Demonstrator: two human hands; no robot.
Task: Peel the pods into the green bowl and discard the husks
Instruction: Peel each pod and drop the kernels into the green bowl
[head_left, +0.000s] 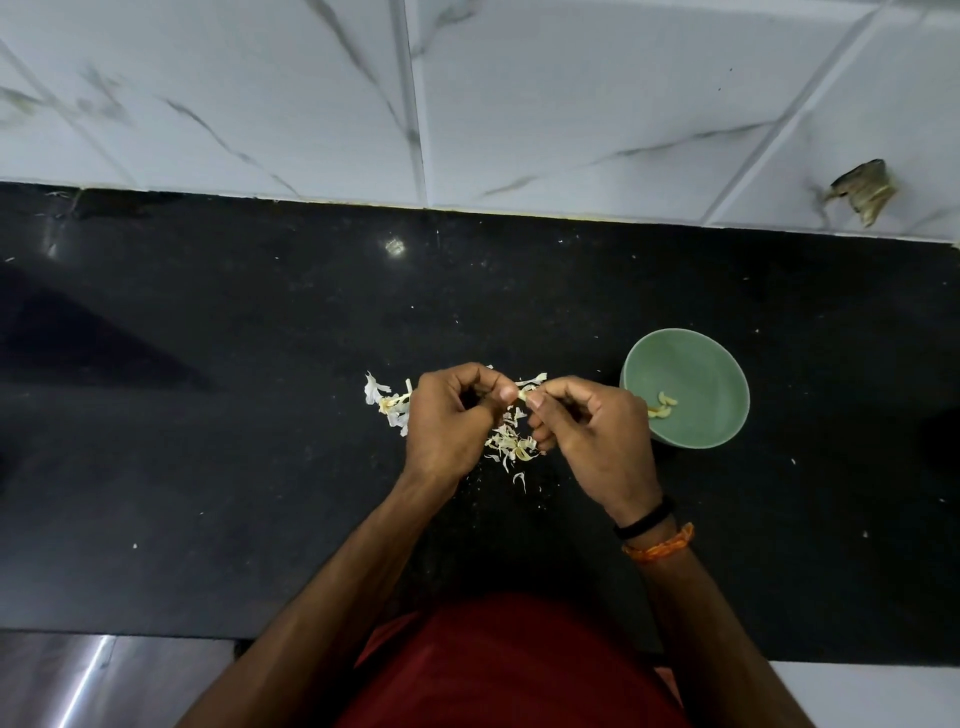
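Both hands meet above the black counter. My left hand (447, 415) and my right hand (587, 431) pinch one small pale pod (521, 396) between thumbs and fingertips. Under and between the hands lies a pile of white papery husks (511, 441). More husks (387, 402) lie just left of my left hand. The green bowl (696, 358) stands close to the right of my right hand, with a few peeled pale yellow cloves (662, 406) in its bottom.
The black stone counter (208, 415) runs across the view, with a white marble-pattern tiled wall (519, 104) behind it. A broken patch in the tile (865, 189) shows at the far right. My red shirt (509, 670) is at the near edge.
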